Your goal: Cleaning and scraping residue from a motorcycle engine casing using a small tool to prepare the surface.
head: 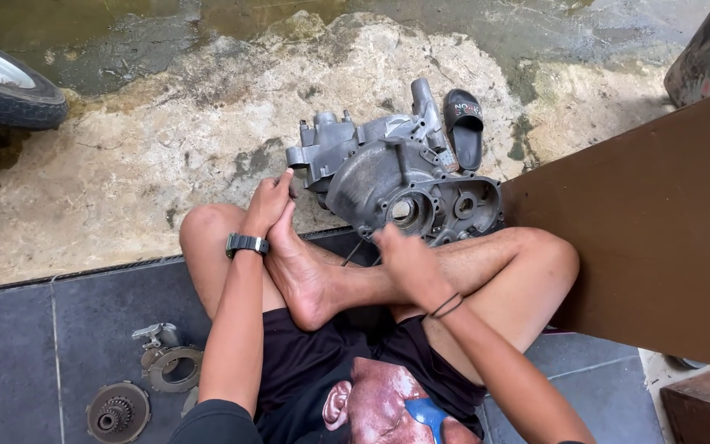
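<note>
Head view looks down on a person sitting cross-legged on dark floor tiles (pixel 34 329), at the edge where the tiles meet rough, stained concrete ground (pixel 141 148). A grey metal engine case (pixel 396 177) lies on the concrete just beyond the person's crossed legs, its round bearing holes facing up and toward the right.

Left hand (pixel 269 201) reaches forward over the left knee, a black wristwatch (pixel 246 243) on its wrist. Its fingers are curled close together and its fingertips touch the near left corner of the engine case; whether they grip an edge or only rest on it cannot be told. Just beside that hand lies the person's bare foot (pixel 301 275), sole turned up.

Right hand (pixel 408 263) sits at the near edge of the engine case, above the shin, with a thin black band (pixel 447 307) on the wrist. It is closed loosely into a fist; whether it holds anything cannot be told.

A black slide sandal (pixel 463 127) lies at the far right side of the case. A brown board (pixel 659 222) leans in from the right. On the tiles near left lie a round gear (pixel 117 411) and a clutch part (pixel 170 362). A tyre (pixel 10 82) shows at the far left.
</note>
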